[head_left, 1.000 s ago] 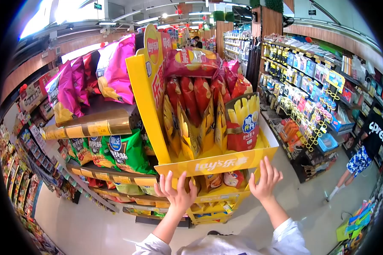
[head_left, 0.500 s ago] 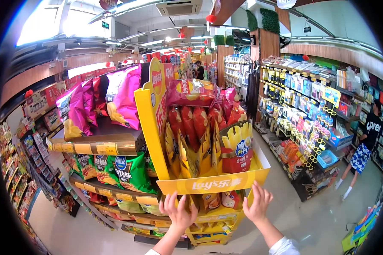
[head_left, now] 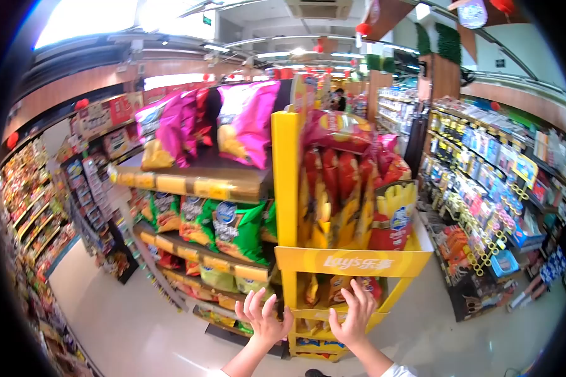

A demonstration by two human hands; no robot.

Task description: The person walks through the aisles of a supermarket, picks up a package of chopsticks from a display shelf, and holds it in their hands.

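Both hands are raised in front of a yellow Lay's display stand (head_left: 285,182). My left hand (head_left: 262,319) has its fingers spread and holds nothing; it is nearest the lower left side of the stand. My right hand (head_left: 353,314), also with fingers apart, is below the printed front lip (head_left: 353,262), in front of the stand's lower tier. In the stand's top bin are red and yellow chip bags (head_left: 393,217), upright in rows. A red chip bag (head_left: 339,131) lies across the top behind them. Motion blurs the bags somewhat.
Left of the stand, a tiered shelf (head_left: 195,186) carries pink chip bags (head_left: 249,122) above green chip bags (head_left: 236,231). Racks of hanging goods (head_left: 478,169) line the right side, with a person's patterned shorts (head_left: 553,267) at the edge. Pale floor (head_left: 138,314) runs between.
The view has turned left, so the stand and shelves appear farther right. My right hand has come closer to my left hand. Both stay spread and hold nothing.
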